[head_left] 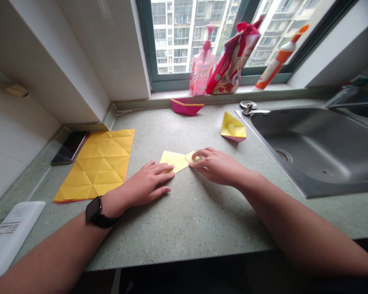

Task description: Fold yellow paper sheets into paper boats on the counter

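Pressing: left hand (147,183) lies flat, fingers together, tips on the 9 o'clock end of the folded yellow paper (176,160); black watch (95,210) on that wrist
Pinching: right hand (216,165) nips the paper's 3 o'clock end between thumb and curled index finger
Paper: flat on the countertop (187,220), mid-counter, between both hands
Sheet: large creased yellow sheet (99,163) at 9 o'clock of the paper, near the left hand, apart from it; phone (70,148) at the sheet's 10 o'clock edge
Boats: yellow paper boat (233,128) at 1 o'clock; pink paper boat (187,106) at 12 o'clock, by the sill
Sink: steel sink (325,163) at 3 o'clock
Sill: pink pump bottle (202,67), red pouch (233,57), orange bottle (279,57), 12 to 2 o'clock
Near edge: white device (10,232) at 8 o'clock
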Demonstrator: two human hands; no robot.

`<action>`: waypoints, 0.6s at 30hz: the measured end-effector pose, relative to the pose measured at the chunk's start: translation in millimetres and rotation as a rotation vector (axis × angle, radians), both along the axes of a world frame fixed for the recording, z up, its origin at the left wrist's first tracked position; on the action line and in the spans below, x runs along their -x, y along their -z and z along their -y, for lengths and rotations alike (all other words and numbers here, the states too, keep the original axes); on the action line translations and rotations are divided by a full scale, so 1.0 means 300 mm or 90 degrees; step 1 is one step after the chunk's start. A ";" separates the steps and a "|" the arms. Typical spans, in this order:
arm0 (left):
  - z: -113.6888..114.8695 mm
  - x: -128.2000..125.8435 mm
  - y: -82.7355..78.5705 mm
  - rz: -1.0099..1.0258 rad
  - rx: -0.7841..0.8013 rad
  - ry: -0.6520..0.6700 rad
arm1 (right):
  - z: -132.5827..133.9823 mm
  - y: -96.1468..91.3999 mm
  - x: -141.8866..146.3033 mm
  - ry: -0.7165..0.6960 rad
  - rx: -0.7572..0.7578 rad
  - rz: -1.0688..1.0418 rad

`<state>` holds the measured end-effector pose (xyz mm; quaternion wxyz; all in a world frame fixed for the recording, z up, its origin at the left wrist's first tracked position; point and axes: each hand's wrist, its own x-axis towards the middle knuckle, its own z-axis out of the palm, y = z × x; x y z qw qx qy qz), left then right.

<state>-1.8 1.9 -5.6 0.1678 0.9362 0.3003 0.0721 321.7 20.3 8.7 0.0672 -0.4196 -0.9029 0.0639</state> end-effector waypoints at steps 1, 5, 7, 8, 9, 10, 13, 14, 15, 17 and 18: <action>-0.001 0.000 0.001 0.003 0.003 -0.001 | -0.004 -0.002 -0.009 0.017 0.004 0.007; -0.006 0.002 0.007 0.016 0.012 -0.005 | -0.015 -0.002 -0.040 0.068 0.016 0.033; -0.007 0.004 0.007 0.019 0.014 -0.005 | -0.020 0.002 -0.056 0.097 0.017 0.042; -0.008 0.005 0.006 0.020 0.013 -0.003 | -0.024 0.004 -0.064 0.111 0.014 0.047; -0.008 0.006 0.005 0.020 0.010 -0.001 | -0.028 0.007 -0.073 0.125 0.008 0.055; -0.007 0.007 0.002 0.021 0.006 0.002 | -0.032 0.008 -0.081 0.138 -0.005 0.064; -0.005 0.009 -0.003 0.020 -0.017 0.005 | -0.044 0.006 -0.093 0.175 -0.076 0.050; -0.005 0.009 -0.004 0.017 -0.026 0.003 | -0.045 0.003 -0.090 0.180 -0.103 0.022; -0.005 0.008 -0.004 0.016 -0.035 0.001 | -0.043 0.000 -0.083 0.176 -0.128 -0.013; -0.006 0.007 -0.002 0.018 -0.047 0.000 | -0.032 -0.004 -0.056 0.130 -0.156 -0.082; -0.007 0.007 -0.001 0.023 -0.048 0.002 | -0.022 -0.003 -0.038 0.088 -0.156 -0.105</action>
